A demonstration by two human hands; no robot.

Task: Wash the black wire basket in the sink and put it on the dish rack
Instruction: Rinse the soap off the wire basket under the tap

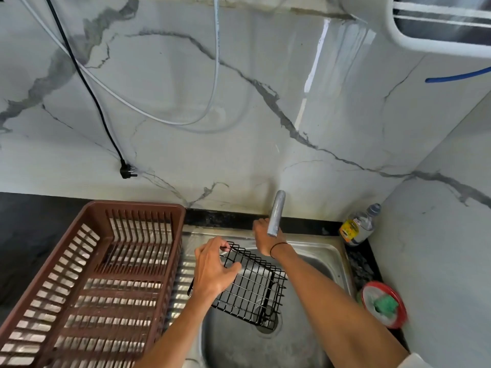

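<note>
The person's left hand (pixel 212 269) grips the rim of the black wire basket (pixel 247 285), held tilted over the steel sink (pixel 329 258). The brown dish rack (pixel 87 274) sits just left. Farther back, the right hand (pixel 265 235) reaches behind the faucet (pixel 276 213); its grip cannot be told.

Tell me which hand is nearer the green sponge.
Right. The right hand is up behind the faucet, across the sink from the green sponge. The left hand grips the black wire basket, farther left.
</note>
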